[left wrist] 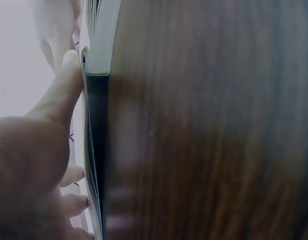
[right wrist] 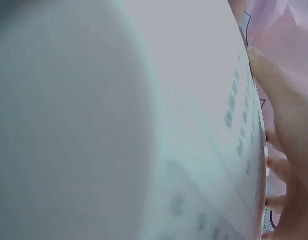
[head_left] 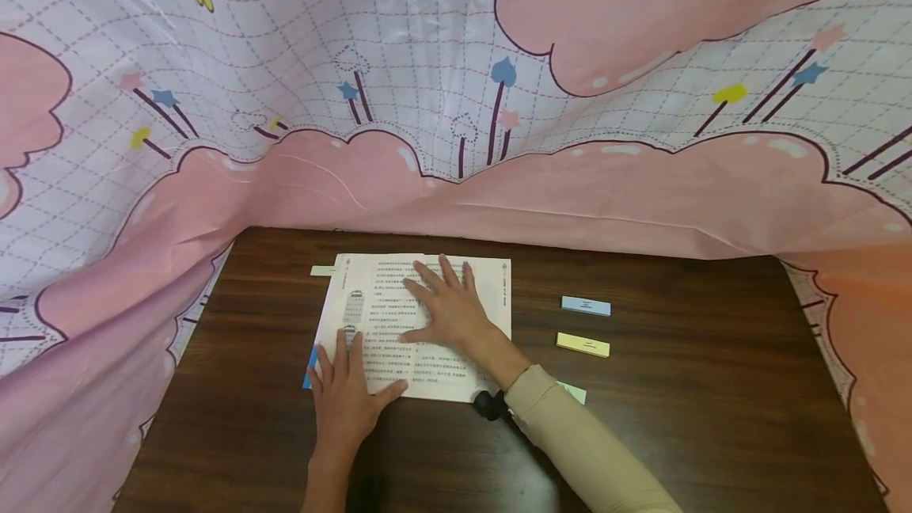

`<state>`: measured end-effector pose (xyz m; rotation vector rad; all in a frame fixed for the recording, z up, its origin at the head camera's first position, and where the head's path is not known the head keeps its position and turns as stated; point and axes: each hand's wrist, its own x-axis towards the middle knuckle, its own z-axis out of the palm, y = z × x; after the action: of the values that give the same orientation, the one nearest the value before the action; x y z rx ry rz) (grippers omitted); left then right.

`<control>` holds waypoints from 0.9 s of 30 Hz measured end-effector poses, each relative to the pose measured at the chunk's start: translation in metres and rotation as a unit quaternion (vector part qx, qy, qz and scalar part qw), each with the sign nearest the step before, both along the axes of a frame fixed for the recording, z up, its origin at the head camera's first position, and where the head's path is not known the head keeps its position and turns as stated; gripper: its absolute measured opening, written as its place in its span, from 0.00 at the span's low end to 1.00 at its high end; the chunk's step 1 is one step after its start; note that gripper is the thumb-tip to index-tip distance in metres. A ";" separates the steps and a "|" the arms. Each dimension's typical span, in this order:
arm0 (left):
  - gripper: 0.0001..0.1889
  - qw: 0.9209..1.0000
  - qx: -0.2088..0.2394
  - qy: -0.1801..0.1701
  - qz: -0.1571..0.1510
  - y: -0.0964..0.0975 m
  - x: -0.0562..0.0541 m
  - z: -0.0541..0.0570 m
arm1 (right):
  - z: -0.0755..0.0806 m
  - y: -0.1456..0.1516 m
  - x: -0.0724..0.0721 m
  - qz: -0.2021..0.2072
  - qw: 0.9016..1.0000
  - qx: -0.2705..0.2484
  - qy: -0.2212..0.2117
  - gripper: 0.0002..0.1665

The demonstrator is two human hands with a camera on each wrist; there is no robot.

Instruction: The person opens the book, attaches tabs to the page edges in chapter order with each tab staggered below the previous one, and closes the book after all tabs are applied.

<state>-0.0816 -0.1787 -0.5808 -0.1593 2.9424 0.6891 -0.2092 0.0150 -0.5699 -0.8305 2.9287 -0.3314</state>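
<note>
An open book (head_left: 388, 291) with printed pages lies on the dark wooden table. My left hand (head_left: 345, 398) rests on the lower left page, fingers spread and pointing away from me. In the left wrist view, the thumb (left wrist: 59, 95) of that hand lies along the page at the book's lower edge, above the thick page block (left wrist: 101, 45). Across the middle and right page, my right hand (head_left: 452, 311) is spread flat with its fingers pointing to the upper left. The right wrist view shows its fingers (right wrist: 276, 167) on the curved page surface.
A pale tab (head_left: 322, 270) sticks out at the book's upper left. To the right lie a blue sticky-note pad (head_left: 586, 305), a yellow pad (head_left: 583, 344) and a green pad (head_left: 572, 392) partly behind the right sleeve. A patterned pink and white curtain (head_left: 456, 212) surrounds the table.
</note>
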 end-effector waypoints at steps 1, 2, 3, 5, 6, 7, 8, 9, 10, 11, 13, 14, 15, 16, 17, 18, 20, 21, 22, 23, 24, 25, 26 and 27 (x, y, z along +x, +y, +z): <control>0.61 1.000 -0.001 -0.006 -0.002 0.000 0.000 0.001 | 0.001 -0.001 -0.001 -0.003 1.000 0.002 -0.006 0.62; 0.61 1.000 -0.002 -0.011 -0.004 0.001 0.000 0.001 | 0.001 -0.001 -0.002 -0.006 1.000 0.005 -0.012 0.63; 0.61 1.000 -0.005 -0.017 -0.007 0.001 0.001 0.002 | 0.001 -0.002 -0.002 -0.008 1.000 0.009 -0.017 0.63; 0.61 1.000 -0.009 -0.027 -0.011 0.000 0.001 0.002 | 0.001 -0.003 -0.003 -0.012 1.000 0.015 -0.022 0.63; 0.62 0.999 -0.009 -0.030 -0.013 0.000 0.001 0.002 | 0.001 -0.003 -0.002 -0.013 1.000 0.017 -0.023 0.61; 0.61 0.999 -0.010 -0.031 -0.015 0.000 0.001 0.002 | 0.000 -0.004 -0.002 -0.014 0.999 0.018 -0.022 0.60; 0.61 0.999 -0.014 -0.032 -0.017 0.000 0.002 0.001 | 0.000 -0.004 -0.002 -0.015 0.999 0.021 -0.020 0.58; 0.61 0.999 -0.016 -0.032 -0.019 0.000 0.002 0.001 | -0.001 -0.004 -0.001 -0.017 0.999 0.024 -0.015 0.57; 0.61 0.999 -0.017 -0.032 -0.019 0.000 0.002 0.000 | -0.002 -0.005 -0.001 -0.018 0.999 0.025 -0.010 0.55; 0.61 0.999 -0.018 -0.030 -0.020 0.000 0.002 0.000 | -0.002 -0.005 -0.001 -0.018 1.000 0.025 -0.004 0.53; 0.61 0.999 -0.020 -0.028 -0.021 0.000 0.002 -0.001 | -0.003 -0.005 0.000 -0.020 0.999 0.025 0.006 0.51; 0.61 0.999 -0.020 -0.027 -0.022 0.000 0.001 -0.001 | -0.003 -0.005 0.000 -0.022 0.999 0.026 0.009 0.51; 0.61 0.999 -0.020 -0.026 -0.023 0.000 0.001 0.000 | -0.003 -0.005 -0.001 -0.025 0.999 0.028 0.010 0.52; 0.61 0.999 -0.019 -0.025 -0.024 0.000 0.001 0.000 | -0.003 -0.005 -0.001 -0.028 0.999 0.030 0.011 0.53; 0.61 0.999 -0.021 -0.021 -0.026 0.000 0.000 0.001 | -0.003 -0.005 -0.002 -0.033 0.999 0.034 0.010 0.55; 0.60 0.999 -0.024 -0.019 -0.028 0.000 0.000 0.002 | -0.003 -0.005 -0.002 -0.037 0.999 0.034 0.008 0.56; 0.60 0.999 -0.029 -0.017 -0.032 0.000 -0.001 0.004 | -0.002 -0.006 -0.004 -0.044 0.998 0.038 0.000 0.60; 0.60 0.999 -0.032 -0.017 -0.033 0.000 -0.001 0.006 | -0.002 -0.007 -0.004 -0.047 0.998 0.038 -0.005 0.61; 0.60 0.999 -0.033 -0.018 -0.034 0.000 0.000 0.007 | -0.001 -0.008 -0.005 -0.050 0.998 0.039 -0.011 0.62; 0.60 0.999 -0.033 -0.019 -0.034 0.000 0.000 0.008 | 0.000 -0.009 -0.005 -0.051 0.998 0.040 -0.016 0.63; 0.60 0.999 -0.031 -0.022 -0.034 0.000 0.000 0.009 | 0.001 -0.010 -0.005 -0.052 0.998 0.042 -0.021 0.63; 0.60 0.999 -0.028 -0.026 -0.033 0.001 0.000 0.009 | 0.002 -0.011 -0.005 -0.055 0.997 0.049 -0.026 0.64; 0.60 0.999 -0.024 -0.027 -0.032 0.001 0.000 0.010 | 0.002 -0.012 -0.005 -0.057 0.996 0.054 -0.029 0.64; 0.60 0.999 -0.023 -0.029 -0.030 0.001 0.001 0.009 | 0.003 -0.013 -0.005 -0.059 0.996 0.058 -0.032 0.64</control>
<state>-0.0809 -0.1776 -0.5714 -0.0913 2.8967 0.5981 -0.2139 0.0024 -0.5669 -0.6201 2.9105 -0.1887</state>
